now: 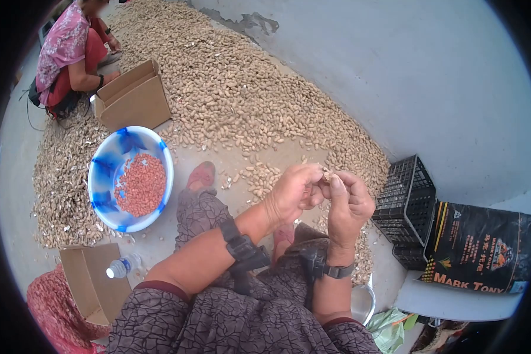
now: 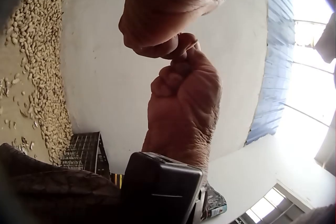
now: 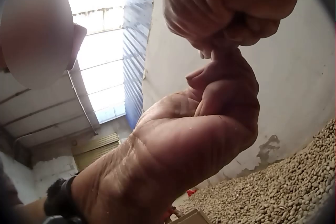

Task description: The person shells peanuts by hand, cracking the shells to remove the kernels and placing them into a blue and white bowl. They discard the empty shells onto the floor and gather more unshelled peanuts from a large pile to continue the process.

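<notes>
In the head view both hands meet in front of the body, fingertips together around a small peanut (image 1: 326,174). My left hand (image 1: 294,192) pinches it from the left, the other fingers curled into the palm. From the right, my right hand (image 1: 349,207) pinches it too, thumb upright against it. The wrist views show the left hand (image 2: 173,14) and the right hand (image 3: 231,8) close up, their bent fingers hiding most of the peanut. Loose unshelled peanuts (image 1: 262,179) lie on the floor beyond the hands.
A large peanut pile (image 1: 236,88) runs along the wall. Left stand a blue-and-white basin (image 1: 94,183) holding pink kernels (image 1: 141,186), a cardboard box (image 1: 135,106) and a plastic bottle (image 1: 121,266). A person (image 1: 65,44) squats behind. Right are black crates (image 1: 402,200) and a black sack (image 1: 484,248).
</notes>
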Available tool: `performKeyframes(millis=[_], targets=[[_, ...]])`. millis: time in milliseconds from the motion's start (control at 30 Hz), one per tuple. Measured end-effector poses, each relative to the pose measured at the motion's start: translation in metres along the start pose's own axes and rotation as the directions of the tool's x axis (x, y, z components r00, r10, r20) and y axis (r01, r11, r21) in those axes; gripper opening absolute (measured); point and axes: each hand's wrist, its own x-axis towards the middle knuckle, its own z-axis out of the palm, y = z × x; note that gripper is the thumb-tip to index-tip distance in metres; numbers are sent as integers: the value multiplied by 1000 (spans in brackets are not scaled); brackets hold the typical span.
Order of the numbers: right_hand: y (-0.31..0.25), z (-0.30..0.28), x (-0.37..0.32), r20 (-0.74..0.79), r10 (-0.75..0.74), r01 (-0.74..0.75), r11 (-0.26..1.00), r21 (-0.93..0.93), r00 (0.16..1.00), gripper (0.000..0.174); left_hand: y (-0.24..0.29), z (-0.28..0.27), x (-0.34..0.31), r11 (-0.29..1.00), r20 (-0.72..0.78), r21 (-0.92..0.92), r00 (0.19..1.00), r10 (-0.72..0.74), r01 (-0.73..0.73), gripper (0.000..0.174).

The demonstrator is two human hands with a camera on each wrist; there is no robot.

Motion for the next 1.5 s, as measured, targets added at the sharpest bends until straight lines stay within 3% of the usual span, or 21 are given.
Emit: performKeyframes(millis=[100, 167, 267, 433, 500, 533, 567, 633, 700, 733, 767, 800, 867, 900, 1033, 1100, 1233, 1300, 1400, 1500], targets=[[0, 2, -1, -25, -58, 56, 997, -61, 998, 6, 1, -2, -1, 999, 3, -33, 1000, -3, 3, 23], [1, 2, 0, 7, -257, 250, 935, -252, 966, 8, 1, -4, 1, 999, -11, -45, 1000, -15, 15, 23], [6, 1, 1, 22, -343, 331, 885, -327, 939, 9, 2, -3, 1, 998, -26, -56, 999, -34, 32, 22], [4, 3, 0, 8, -374, 353, 867, -353, 927, 8, 4, -5, 1, 999, 15, -24, 999, -42, 43, 18], [4, 1, 1, -27, -372, 343, 879, -330, 928, 7, 7, 3, -3, 999, -117, -15, 993, -32, 31, 16], [5, -2, 0, -113, -151, 138, 983, -118, 982, 5, 7, 4, -3, 999, -113, -13, 993, -33, 32, 16], [5, -5, 0, -149, 87, -71, 991, 112, 985, 6, 7, 5, -3, 999, -119, 47, 993, 14, -8, 18], [4, -4, 3, -146, 159, -125, 968, 219, 976, 12, 7, 7, -3, 993, -109, 110, 992, 55, -43, 20], [2, -7, 4, -7, 454, -397, 786, 474, 891, 17, 6, 8, -5, 959, -29, 265, 994, 107, -96, 25], [7, -8, 4, 52, 481, -432, 729, 531, 875, 21, 6, 9, -5, 959, -24, 268, 994, 104, -94, 25], [7, -7, 4, 47, 480, -428, 729, 534, 876, 21, 5, 11, -6, 928, 3, 345, 989, 150, -142, 25], [6, -4, 5, 101, 523, -472, 646, 600, 846, 21, 5, 12, -6, 887, 35, 420, 981, 193, -190, 26], [11, 1, 3, 203, 541, -507, 501, 702, 816, 21, 1, 13, -5, 893, 5, 409, 979, 204, -188, 24], [12, 1, 2, 201, 540, -504, 501, 704, 817, 21, 0, 13, -4, 900, -32, 393, 975, 218, -189, 22], [10, 0, 0, 209, 521, -522, 578, 628, 828, 18, 4, 11, -5, 911, -55, 378, 978, 201, -166, 19], [11, -4, 0, 176, 489, -504, 696, 512, 855, 14, 7, 13, -6, 860, -66, 478, 969, 239, -180, 17], [2, -4, -1, 146, 444, -460, 770, 443, 884, 11, 9, 7, -6, 816, -103, 557, 962, 252, -154, 17], [0, -4, -2, 146, 403, -428, 824, 371, 904, 8, 13, 7, -8, 645, -58, 748, 954, 296, -154, 18], [0, -6, -2, 181, 401, -440, 821, 363, 898, 7, 10, 0, -7, 567, 20, 797, 948, 319, -208, 18], [-3, -8, -2, 208, 438, -484, 816, 316, 874, 7, 14, -1, -10, 627, 12, 765, 976, 218, -149, 18]])
